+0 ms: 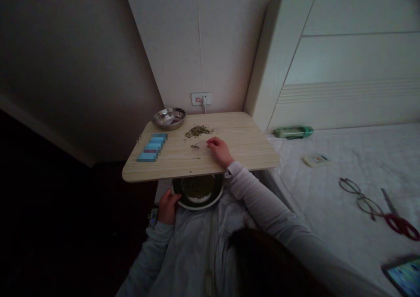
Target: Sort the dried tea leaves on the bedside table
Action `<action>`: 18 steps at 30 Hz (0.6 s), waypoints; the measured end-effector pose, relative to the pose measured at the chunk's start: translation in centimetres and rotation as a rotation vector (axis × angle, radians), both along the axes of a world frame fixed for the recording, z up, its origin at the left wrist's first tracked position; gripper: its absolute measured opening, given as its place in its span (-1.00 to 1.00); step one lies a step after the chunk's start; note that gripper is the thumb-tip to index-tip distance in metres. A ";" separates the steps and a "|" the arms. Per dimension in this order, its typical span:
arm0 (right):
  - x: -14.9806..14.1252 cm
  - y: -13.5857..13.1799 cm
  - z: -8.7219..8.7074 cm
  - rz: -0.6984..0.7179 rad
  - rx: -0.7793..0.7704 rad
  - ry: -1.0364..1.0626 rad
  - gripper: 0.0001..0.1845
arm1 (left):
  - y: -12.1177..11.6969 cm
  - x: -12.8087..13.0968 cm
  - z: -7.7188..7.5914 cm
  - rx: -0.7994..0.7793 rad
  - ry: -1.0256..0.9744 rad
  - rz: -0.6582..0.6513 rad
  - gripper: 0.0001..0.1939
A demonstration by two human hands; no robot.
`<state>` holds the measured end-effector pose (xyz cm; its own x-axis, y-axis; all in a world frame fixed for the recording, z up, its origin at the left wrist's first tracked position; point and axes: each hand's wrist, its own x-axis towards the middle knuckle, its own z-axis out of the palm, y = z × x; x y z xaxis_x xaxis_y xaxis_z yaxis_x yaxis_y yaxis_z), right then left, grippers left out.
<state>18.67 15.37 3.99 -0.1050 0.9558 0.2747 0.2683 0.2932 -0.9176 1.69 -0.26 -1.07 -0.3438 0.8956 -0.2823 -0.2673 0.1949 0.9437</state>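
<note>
The table (pixel 236 131) stands before the wall (pixel 164 47), socket (pixel 201 98) behind it, bed (pixel 328 192) to the right. On the table: bowl (pixel 172 125), far left; obscured item (pixel 152 147), left, nearer than the bowl; heap (pixel 198 131), far middle; small cluster (pixel 195 147), nearer, with the sitter's right hand (pixel 221 151) to its right. Under the near edge: basin (pixel 197 208), left hand (pixel 168 207) at its left rim. On the bed, far to near: tube (pixel 293 132), remote (pixel 316 159), glasses (pixel 361 196), scissors (pixel 395 216), phone (pixel 407 276).

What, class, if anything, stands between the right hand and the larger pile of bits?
Nothing plainly visible: only bare table separates the right hand from the larger pile. The small clump lies left of the fingertips, off that path.
</note>
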 end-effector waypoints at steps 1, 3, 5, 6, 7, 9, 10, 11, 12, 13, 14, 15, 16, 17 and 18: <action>0.1 -0.1 0.0 -0.017 -0.008 -0.013 -0.82 | 0.0 0.0 0.0 0.005 -0.001 0.000 -0.80; 0.4 -0.3 0.0 -0.043 -0.016 -0.035 -0.83 | 0.0 0.0 -0.1 0.016 0.002 0.004 -0.82; 0.6 -0.6 0.0 -0.054 -0.012 -0.051 -0.83 | 0.0 0.0 -0.1 0.022 -0.004 0.001 -0.84; 0.7 -0.6 -0.1 -0.055 -0.010 -0.059 -0.83 | 0.0 0.0 -0.1 0.024 -0.011 -0.003 -0.85; 0.7 -0.7 -0.1 -0.054 -0.010 -0.068 -0.83 | 0.0 0.0 -0.1 0.026 -0.019 -0.008 -0.85; 0.8 -0.8 0.0 -0.049 -0.014 -0.093 -0.83 | 0.0 0.0 -0.1 0.031 -0.027 -0.013 -0.85; 0.8 -0.9 0.0 -0.047 -0.015 -0.108 -0.83 | 0.0 0.0 -0.1 0.030 -0.025 -0.014 -0.86; 0.7 -1.0 0.0 -0.045 -0.015 -0.122 -0.84 | 0.0 0.0 0.0 0.028 -0.022 -0.014 -0.86; 0.7 -1.0 0.1 -0.041 -0.012 -0.133 -0.84 | 0.0 0.0 0.0 0.025 -0.019 -0.016 -0.86; 0.7 -1.1 0.1 -0.037 -0.008 -0.141 -0.84 | 0.0 0.0 0.0 0.022 -0.016 -0.017 -0.86; 0.7 -1.1 0.1 -0.034 -0.004 -0.146 -0.85 | 0.0 0.0 0.1 0.021 -0.013 -0.017 -0.85; 0.7 -1.1 0.0 -0.029 -0.002 -0.148 -0.85 | 0.0 0.0 0.1 0.020 -0.010 -0.017 -0.85; 0.7 -1.1 0.0 -0.022 -0.002 -0.149 -0.84 | 0.0 0.1 0.2 0.021 -0.009 -0.013 -0.84; 0.7 -1.1 0.0 -0.015 -0.005 -0.148 -0.84 | 0.0 0.1 0.2 0.022 -0.010 -0.008 -0.84; 0.6 -1.1 -0.1 -0.010 -0.009 -0.146 -0.84 | 0.0 0.2 0.3 0.022 -0.011 -0.003 -0.84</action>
